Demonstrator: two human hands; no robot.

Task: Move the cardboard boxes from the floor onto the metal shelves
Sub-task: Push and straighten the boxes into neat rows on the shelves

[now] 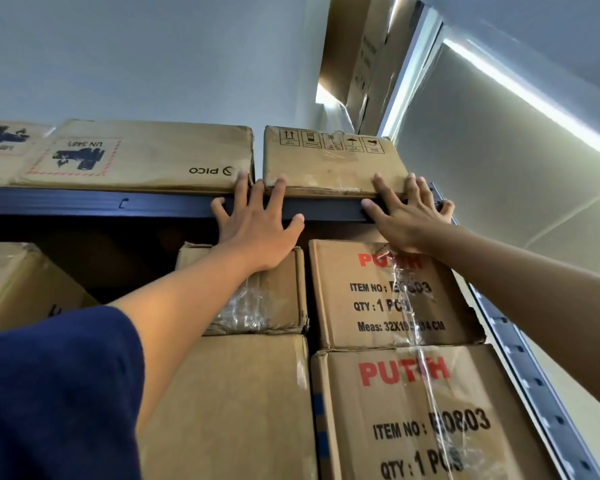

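A flat cardboard box with handling symbols (329,161) lies on the top metal shelf (118,202), at its right end. My left hand (257,220) is spread flat, its fingertips pressing the box's lower left edge over the dark shelf beam. At the box's lower right corner, my right hand (406,213) is also spread, fingertips against the box. Neither hand grips anything. To the left on the same shelf lies a PICO box (142,157).
Below the beam, stacked boxes fill the shelf: two PUTIH boxes (395,306), a small taped box (267,296) and a larger box under it (236,403). The perforated shelf upright (534,375) runs down the right. A tall carton (364,57) leans near the ceiling.
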